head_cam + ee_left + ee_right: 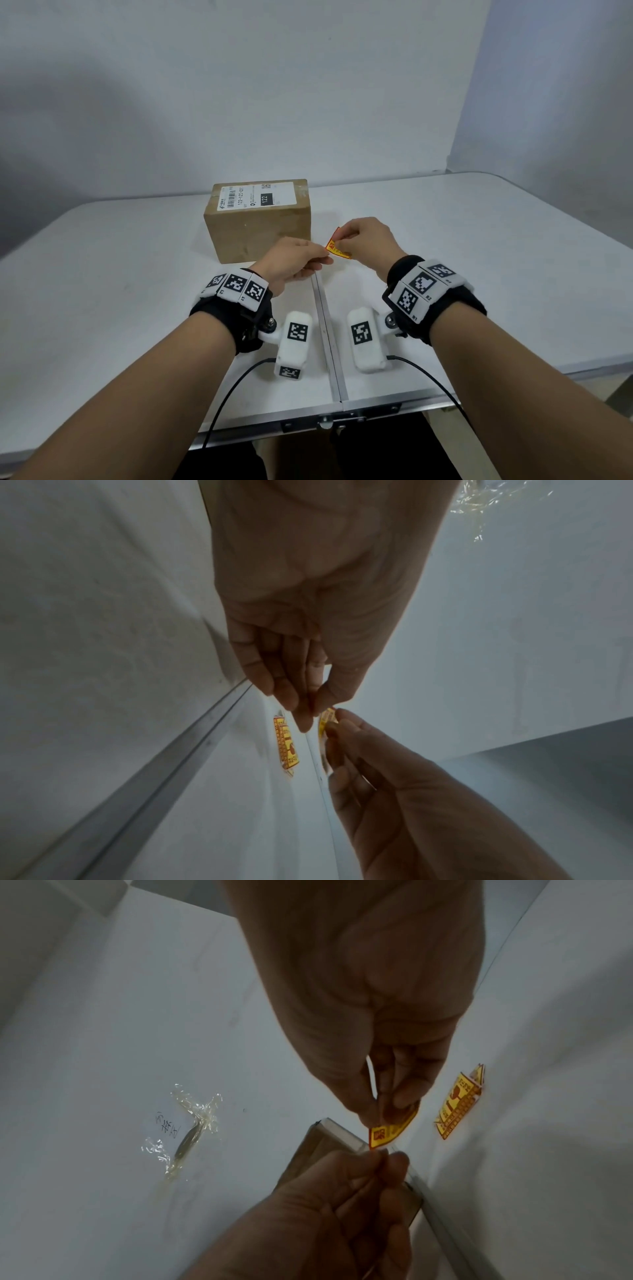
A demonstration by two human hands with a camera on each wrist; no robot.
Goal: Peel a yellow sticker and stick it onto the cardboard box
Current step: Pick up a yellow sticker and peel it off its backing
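Observation:
A brown cardboard box (257, 222) with a white shipping label on top stands on the table behind my hands. In front of it, above the table, both hands hold one small yellow sticker (335, 246) with a red border. My left hand (323, 255) pinches its lower left corner between thumb and fingers. My right hand (343, 240) pinches its upper right part, which bends upward. The right wrist view shows the sticker (382, 1133) between my right hand (380, 1112) above and my left hand (383, 1156) below. Whether a backing has come apart I cannot tell.
More yellow stickers (459, 1102) lie on the white table (479, 257) just under my hands, also seen as stickers (286, 742) in the left wrist view. A crumpled piece of clear tape (192, 1123) with handwriting lies on the table. A metal seam (325, 325) runs down the table's middle.

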